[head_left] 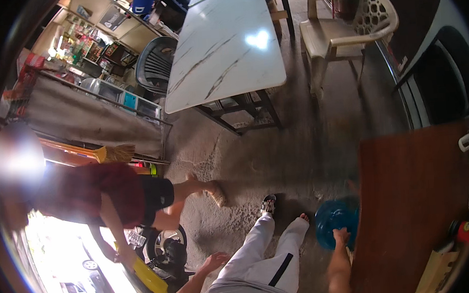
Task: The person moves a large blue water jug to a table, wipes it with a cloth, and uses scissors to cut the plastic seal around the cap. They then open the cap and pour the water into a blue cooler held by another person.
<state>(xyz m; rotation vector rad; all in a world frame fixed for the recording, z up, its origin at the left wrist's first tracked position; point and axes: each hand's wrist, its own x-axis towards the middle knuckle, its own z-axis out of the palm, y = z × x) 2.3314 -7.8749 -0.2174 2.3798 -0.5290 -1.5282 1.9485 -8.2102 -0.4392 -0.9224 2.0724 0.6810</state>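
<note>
Seen from above, the person's right hand (341, 236) reaches forward and rests on the top of a large blue water jug (333, 223), fingers curled over its upper edge in what looks like a grasp. The jug stands on the rough concrete floor (299, 153), just beside the near left edge of a reddish-brown wooden table (404, 200) and just ahead of the person's right foot. The left hand (215, 260) hangs loose and open beside the left thigh, holding nothing.

To handle the jug well, the grip probably wants to close firmly around the neck or rim before any lift, with the jug kept upright and clear of the table's edge (a full jug would likely be heavy, though whether it holds water cannot be told from here).

Counted outward: one blue jug; two legs in light grey trousers, each foot in a sandal; one brown table at the right with small items along its far edge, too blurred to name; one white marble-patterned table (228, 45) farther off; one cream plastic chair (345, 27) and one dark plastic chair (154, 63). At the left, one other person in a red top bends over near a yellow object (148, 278), and a broom (118, 152) leans behind.
</note>
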